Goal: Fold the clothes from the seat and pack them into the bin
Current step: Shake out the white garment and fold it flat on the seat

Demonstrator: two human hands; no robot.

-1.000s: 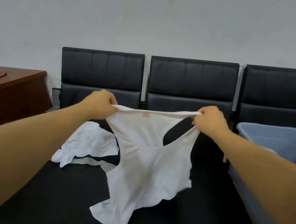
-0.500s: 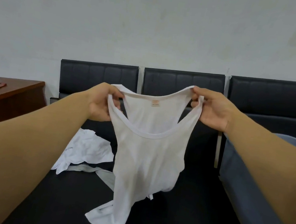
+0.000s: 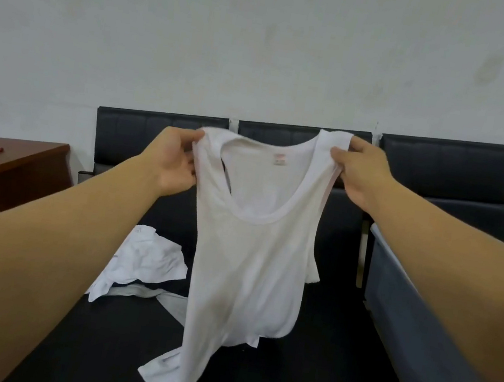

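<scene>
Grey plastic bin (image 3: 398, 297) stands right of the seat (image 3: 298, 377), contents hidden. Left hand (image 3: 176, 160) and right hand (image 3: 358, 174), arms outstretched, each pinch 1 shoulder strap of the white tank top (image 3: 250, 256), hanging above the seat.

Two bare forearms reach into view from the lower corners, one on each side of the white tank top (image 3: 250, 256). No sleeve, cuff, watch, ring or glove shows on either arm. The left hand (image 3: 175, 159), left of the tank top, and the right hand (image 3: 361, 174), right of it, are both uncovered, with short plain fingernails. Nothing else of the person shows.
</scene>
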